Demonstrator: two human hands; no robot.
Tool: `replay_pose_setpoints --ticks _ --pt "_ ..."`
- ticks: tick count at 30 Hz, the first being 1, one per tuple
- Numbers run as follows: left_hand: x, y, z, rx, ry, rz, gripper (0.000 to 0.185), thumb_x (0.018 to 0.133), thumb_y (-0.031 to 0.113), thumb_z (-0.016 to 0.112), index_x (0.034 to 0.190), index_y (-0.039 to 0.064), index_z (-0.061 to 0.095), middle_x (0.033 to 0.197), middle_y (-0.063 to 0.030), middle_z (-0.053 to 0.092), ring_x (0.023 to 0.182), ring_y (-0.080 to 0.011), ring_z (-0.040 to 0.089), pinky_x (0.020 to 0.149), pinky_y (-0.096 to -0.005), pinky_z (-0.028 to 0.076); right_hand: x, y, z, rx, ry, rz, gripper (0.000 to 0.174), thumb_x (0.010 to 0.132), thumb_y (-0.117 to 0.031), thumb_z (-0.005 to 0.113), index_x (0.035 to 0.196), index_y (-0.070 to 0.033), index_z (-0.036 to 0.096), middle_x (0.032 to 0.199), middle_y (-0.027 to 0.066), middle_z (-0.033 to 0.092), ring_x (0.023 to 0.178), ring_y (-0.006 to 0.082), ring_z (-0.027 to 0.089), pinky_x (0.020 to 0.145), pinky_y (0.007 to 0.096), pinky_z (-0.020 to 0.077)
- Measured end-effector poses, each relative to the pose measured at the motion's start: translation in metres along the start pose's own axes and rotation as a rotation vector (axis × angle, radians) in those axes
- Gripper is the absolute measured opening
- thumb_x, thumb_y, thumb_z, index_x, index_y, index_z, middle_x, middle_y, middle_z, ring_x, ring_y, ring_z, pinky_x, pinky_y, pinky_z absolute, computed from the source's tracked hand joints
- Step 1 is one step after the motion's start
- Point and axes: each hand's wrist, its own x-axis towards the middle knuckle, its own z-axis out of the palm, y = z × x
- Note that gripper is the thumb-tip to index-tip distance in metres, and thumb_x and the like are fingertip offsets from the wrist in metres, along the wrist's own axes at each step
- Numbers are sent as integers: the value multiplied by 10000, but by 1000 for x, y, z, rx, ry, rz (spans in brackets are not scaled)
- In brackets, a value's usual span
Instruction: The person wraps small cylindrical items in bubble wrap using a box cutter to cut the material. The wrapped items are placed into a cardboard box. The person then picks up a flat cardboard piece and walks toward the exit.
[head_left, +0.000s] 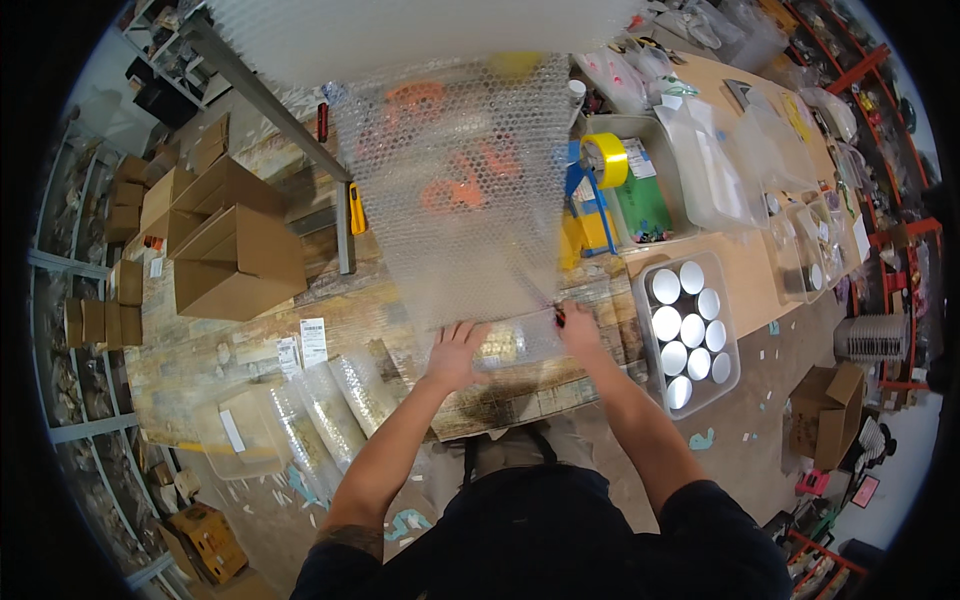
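Observation:
A wide sheet of bubble wrap hangs from a large roll at the top and runs down over the wooden table. At its lower end, bubble wrap lies around a roll-shaped item with yellowish contents. My left hand rests with spread fingers on the left part of this wrapped item. My right hand is closed on a small dark and red tool, perhaps a cutter, at the sheet's right edge. Several bubble-wrapped rolls lie to the left of my left arm.
A plastic bin of silver-lidded jars stands at right. Behind it are a tape dispenser with yellow tape and a grey bin. Left are cardboard boxes, a metal post, a yellow utility knife and printed labels.

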Motion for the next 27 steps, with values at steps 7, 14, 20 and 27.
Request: replay_pose_setpoints --ticks 7,14,20,27 --pt "-48 15 10 -18 -148 -68 886 680 313 855 1443 137 440 1410 -144 499 1309 -383 458 1093 -502 374 -72 8 -35 147 256 178 375 887 -261 708 1165 -58 559 1015 225 649 927 428 649 755 529 525" --pt "-96 20 59 -129 -327 18 945 635 434 881 1395 63 460 1415 -181 509 1377 -338 426 1126 -477 346 -109 -121 -42 -39 -493 -550 486 970 -213 548 1447 -262 469 1069 207 683 927 372 700 766 458 565" --pt "-110 -2 94 -294 -191 -309 1154 766 708 699 1550 -23 273 1640 -256 203 1540 -377 164 1248 -473 146 -73 -84 50 -311 -387 -588 590 987 -179 489 1546 -312 354 1071 171 683 926 384 692 775 465 564" --pt "-111 39 76 -218 -69 -385 852 995 586 454 1583 8 243 1648 -213 242 1527 -401 207 1236 -581 96 -168 140 -108 -337 -360 46 574 930 -67 541 1470 -258 506 1092 227 697 891 420 701 754 541 543"
